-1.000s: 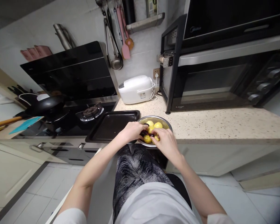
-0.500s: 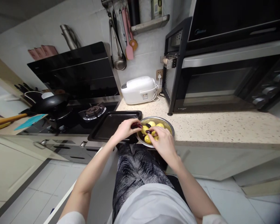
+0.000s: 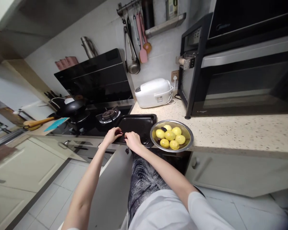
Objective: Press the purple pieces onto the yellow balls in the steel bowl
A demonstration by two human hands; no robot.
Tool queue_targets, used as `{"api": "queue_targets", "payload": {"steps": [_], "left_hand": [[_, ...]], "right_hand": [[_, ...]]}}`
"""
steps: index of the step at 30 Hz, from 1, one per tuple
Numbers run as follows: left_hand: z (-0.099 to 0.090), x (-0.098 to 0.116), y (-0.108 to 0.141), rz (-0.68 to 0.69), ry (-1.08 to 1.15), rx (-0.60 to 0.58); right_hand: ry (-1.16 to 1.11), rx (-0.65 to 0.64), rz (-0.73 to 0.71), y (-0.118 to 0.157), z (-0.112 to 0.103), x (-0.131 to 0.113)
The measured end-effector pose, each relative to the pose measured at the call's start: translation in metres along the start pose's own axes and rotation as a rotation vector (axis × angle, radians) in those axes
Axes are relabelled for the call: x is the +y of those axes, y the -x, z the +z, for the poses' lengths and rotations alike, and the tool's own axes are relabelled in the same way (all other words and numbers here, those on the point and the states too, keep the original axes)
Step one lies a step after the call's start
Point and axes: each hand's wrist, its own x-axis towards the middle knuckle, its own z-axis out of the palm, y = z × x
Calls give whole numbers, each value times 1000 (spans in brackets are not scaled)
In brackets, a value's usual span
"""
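Observation:
Both hands are over the front of a black baking tray [image 3: 139, 123]. My left hand [image 3: 111, 135] is curled, with small dark reddish-purple oval pieces at its fingertips [image 3: 121, 133]. To its right my right hand [image 3: 133, 140] is closed palm-down, a dark bit of the same colour showing at its fingertips. Its grip is mostly hidden. On the counter, right of the tray, a steel bowl [image 3: 190, 135] holds several peeled yellow potatoes [image 3: 170, 135]. A dark purple oval piece [image 3: 163, 129] lies among them, and part of another shows at the bowl's left side.
Behind the tray stands a white rice cooker [image 3: 155, 92]. A gas burner [image 3: 108, 115] and a black wok [image 3: 73, 108] are to the left. An oven [image 3: 242, 83] stands at the right. An open drawer or door front [image 3: 112, 182] is below the hands.
Both hands have moved left from the bowl to over the tray, with dark pieces at their fingertips. The bowl's contents are now uncovered. The view has shifted left.

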Motion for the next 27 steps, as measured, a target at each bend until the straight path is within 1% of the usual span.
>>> {"api": "queue_targets", "payload": {"steps": [3, 6, 9, 11, 12, 14, 15, 16, 17, 19, 20, 22, 24, 27], "left_hand": [[2, 3, 1, 9, -64, -4], [1, 5, 3, 17, -119, -25], [-2, 9, 7, 8, -161, -45], [-3, 19, 10, 21, -188, -18], [-3, 28, 11, 44, -188, 17], [1, 55, 13, 144, -124, 111], [3, 72, 14, 215, -50, 155], [7, 90, 14, 297, 20, 174], [11, 109, 13, 373, 72, 168], [20, 146, 12, 470, 107, 126], [24, 163, 10, 487, 103, 92], [31, 189, 7, 472, 72, 17], [35, 205, 2, 426, 25, -61], [36, 216, -4, 377, -25, -141]], "right_hand": [[14, -21, 21, -7, 2, -1], [7, -14, 12, 1, -5, 3], [-13, 34, -28, 25, -25, 16], [-25, 95, -43, 46, -45, 33], [-39, 183, -26, 55, -57, 44], [-28, 341, 45, 71, -80, 69], [9, 402, 110, 76, -90, 82], [56, 450, 180, 80, -98, 94], [107, 469, 230, 83, -104, 105], [198, 454, 294, 86, -112, 121], [233, 432, 312, 86, -113, 126], [284, 390, 339, 86, -113, 131], [323, 360, 357, 84, -111, 131], [354, 326, 363, 80, -109, 129]]}}
